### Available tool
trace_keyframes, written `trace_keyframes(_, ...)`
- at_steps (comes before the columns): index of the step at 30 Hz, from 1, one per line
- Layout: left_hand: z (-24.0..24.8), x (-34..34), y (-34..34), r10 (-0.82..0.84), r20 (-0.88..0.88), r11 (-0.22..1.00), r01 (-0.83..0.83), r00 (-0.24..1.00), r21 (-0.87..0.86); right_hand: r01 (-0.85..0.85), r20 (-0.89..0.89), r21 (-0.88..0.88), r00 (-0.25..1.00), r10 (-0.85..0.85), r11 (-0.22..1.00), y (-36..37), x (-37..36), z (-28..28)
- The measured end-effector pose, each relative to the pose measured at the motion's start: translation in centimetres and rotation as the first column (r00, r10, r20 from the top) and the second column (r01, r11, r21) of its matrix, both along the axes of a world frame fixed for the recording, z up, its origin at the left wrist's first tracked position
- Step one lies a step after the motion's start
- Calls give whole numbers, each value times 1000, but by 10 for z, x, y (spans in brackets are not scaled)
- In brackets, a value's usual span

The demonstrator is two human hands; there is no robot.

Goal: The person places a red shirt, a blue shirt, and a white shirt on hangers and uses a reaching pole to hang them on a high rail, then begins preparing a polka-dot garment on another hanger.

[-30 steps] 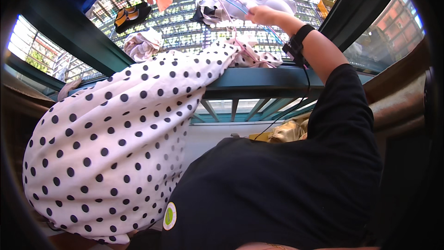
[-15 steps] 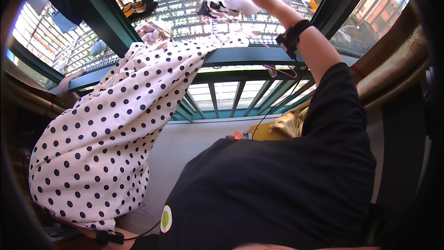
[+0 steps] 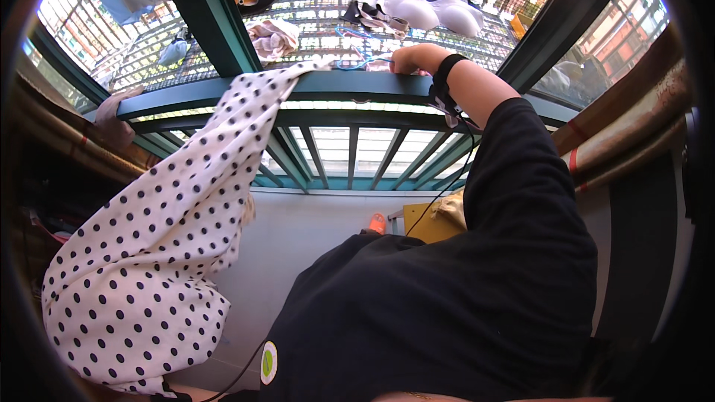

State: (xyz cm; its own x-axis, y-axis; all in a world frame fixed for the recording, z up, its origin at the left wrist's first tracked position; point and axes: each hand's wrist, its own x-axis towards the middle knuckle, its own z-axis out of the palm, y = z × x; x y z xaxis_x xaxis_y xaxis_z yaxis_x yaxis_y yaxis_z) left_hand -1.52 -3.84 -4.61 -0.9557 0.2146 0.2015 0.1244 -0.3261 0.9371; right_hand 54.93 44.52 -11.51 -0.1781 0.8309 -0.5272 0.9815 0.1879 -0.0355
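A white cloth with black polka dots [image 3: 141,275] hangs in long folds from the green window rail [image 3: 357,86] down to the lower left. Its narrow top end lies over the rail, beside a thin blue clothes hanger [image 3: 360,58]. My right hand [image 3: 412,59] is closed at the rail, and an end of that hanger runs to its fingers. Of my left arm [image 3: 190,393] only a bit of forearm shows at the bottom edge; the polka-dot cloth hides the hand.
Beyond the rail, a light purple bra [image 3: 456,18], a crumpled pinkish cloth [image 3: 272,39] and dark shoes [image 3: 254,0] lie on a grid. Curtains [image 3: 633,130] flank the window. A yellow box [image 3: 432,222] stands below, near an orange slipper [image 3: 377,222].
My right hand has come down from above the bra to the rail, now at the blue hanger. The polka-dot cloth's upper part has narrowed and slid left along the rail. The view has shifted.
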Motion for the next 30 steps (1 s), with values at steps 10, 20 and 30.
trace_keyframes(10,1,-1,-4,-29,134,999,35,991,-39,-119,-30,120,992,124,986,7,7,-3)
trace_keyframes(20,-7,13,35,-151,426,975,206,892,-86,237,-324,439,941,-94,867,22,61,65)
trace_keyframes(30,-24,39,54,-375,437,916,401,818,35,719,-880,472,344,328,510,-52,69,137)
